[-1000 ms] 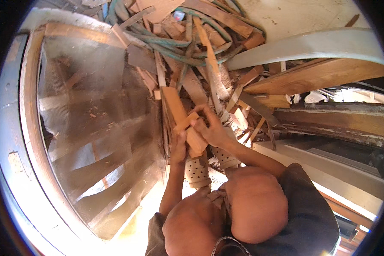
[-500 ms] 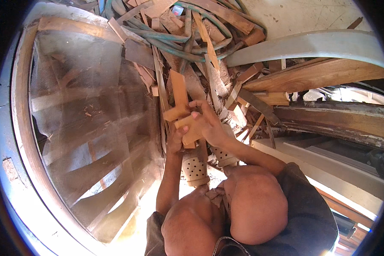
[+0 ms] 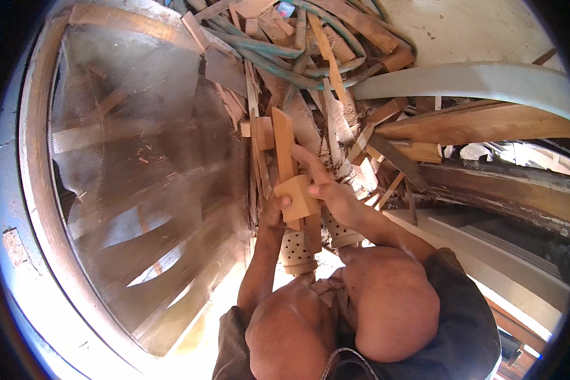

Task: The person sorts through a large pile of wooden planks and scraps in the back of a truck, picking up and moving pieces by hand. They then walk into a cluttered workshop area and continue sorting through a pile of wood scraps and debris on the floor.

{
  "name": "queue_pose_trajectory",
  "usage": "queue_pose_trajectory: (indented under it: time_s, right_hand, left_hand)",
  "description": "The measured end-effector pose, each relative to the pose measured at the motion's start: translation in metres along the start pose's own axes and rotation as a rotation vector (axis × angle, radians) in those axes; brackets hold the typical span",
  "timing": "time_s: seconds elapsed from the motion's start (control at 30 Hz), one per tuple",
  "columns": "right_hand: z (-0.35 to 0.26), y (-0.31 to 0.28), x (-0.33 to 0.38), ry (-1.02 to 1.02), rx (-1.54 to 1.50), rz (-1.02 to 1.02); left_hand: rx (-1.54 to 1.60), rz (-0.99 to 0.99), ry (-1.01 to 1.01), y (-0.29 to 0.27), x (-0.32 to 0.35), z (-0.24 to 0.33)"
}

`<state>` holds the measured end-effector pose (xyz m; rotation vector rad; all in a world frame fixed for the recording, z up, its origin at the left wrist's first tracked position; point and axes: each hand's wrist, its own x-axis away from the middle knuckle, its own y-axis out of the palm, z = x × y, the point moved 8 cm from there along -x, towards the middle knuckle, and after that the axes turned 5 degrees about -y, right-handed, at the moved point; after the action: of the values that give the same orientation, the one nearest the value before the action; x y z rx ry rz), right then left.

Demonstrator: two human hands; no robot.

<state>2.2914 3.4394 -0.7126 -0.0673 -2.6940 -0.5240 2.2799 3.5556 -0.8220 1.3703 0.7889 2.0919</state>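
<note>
A pale wooden block sits in front of me over a longer upright wooden strip. My left hand is closed on the block's left side, thumb on its face. On the other side, my right hand grips the block with its thumb, while a finger reaches forward along the strip. A smaller wood piece shows just left of the strip's far part. Whether the block and strip are joined, I cannot tell. My perforated beige clogs are just below the pieces.
To the left stands a wood-framed mesh panel. A green hose lies coiled among wood scraps ahead. On the right are a curved grey strip, a long plank and stacked boards.
The block has turned in my hands and shows a squarer face. My right finger now stretches farther along the strip. The small wood piece appears farther forward, and the whole view has shifted slightly.
</note>
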Motion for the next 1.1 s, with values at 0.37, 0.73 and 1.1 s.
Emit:
queue_pose_trajectory:
  time_s: [0.37, 0.73, 1.1]
  right_hand:
    - [0.015, -0.037, -0.097, -0.236, 0.955, 0.139]
    - [0.042, -0.031, -0.109, -0.098, 0.92, 0.26]
    - [0.002, -0.032, -0.101, -0.27, 0.963, 0.144]
  left_hand:
    - [0.43, -0.488, 0.395, 0.037, 0.037, 0.069]
    - [0.336, -0.396, 0.393, 0.037, 0.043, 0.061]
    - [0.341, -0.407, 0.447, 0.056, 0.061, 0.089]
